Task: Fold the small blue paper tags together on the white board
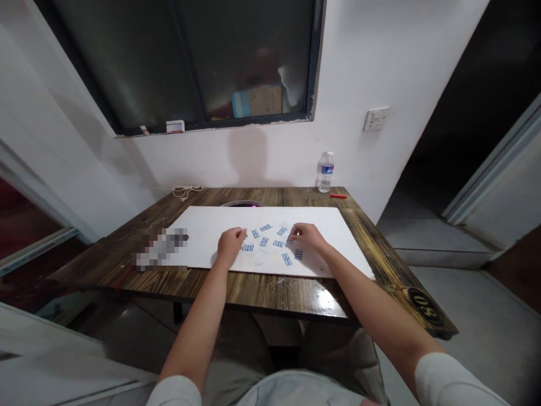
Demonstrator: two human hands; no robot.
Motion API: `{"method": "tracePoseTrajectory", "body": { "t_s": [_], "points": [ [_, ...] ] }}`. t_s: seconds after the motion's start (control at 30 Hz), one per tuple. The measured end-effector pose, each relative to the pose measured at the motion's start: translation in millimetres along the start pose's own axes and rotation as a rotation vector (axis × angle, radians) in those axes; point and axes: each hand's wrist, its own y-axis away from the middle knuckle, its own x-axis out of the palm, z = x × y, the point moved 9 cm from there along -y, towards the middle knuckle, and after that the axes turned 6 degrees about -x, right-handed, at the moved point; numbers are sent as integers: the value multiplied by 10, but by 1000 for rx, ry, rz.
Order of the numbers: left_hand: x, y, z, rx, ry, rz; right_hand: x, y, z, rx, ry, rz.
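The left hand (230,246) and right hand (308,234) are seemingly handling blue barred rectangles (264,242) lying on the white board (203,234); fingers are curling inward, though whether either grip is holding anything I cannot tell. The next move is probably calling for delicate fingertip control.

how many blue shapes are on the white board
9 blue shapes visible: one beside the left hand, one at the right hand, two toward the back left, two central, one toward the back right, two at the front right. The hands may hide more.
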Motion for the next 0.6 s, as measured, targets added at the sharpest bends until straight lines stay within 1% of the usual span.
{"method": "tracePoseTrajectory", "body": {
  "t_s": [0.07, 0.17, 0.27, 0.37, 0.47, 0.6],
  "points": [
    [69, -4, -55, 70, 59, 52, 44, -5, 69, -12, -137, -28],
    [166, 39, -231, 232, 108, 155, 229, 17, 209, -45, -288, 4],
    [240, 161, -454, 408, 153, 270, 386, 76, 355, -87, -301, 17],
    [365, 316, -620, 537, 158, 427, 477, 140, 504, -154, -289, 36],
    [486, 407, -671, 589, 141, 533, 513, 179, 578, -181, -267, 55],
    [555, 398, -632, 548, 187, 568, 549, 183, 586, -194, -268, 86]
  ]
}}
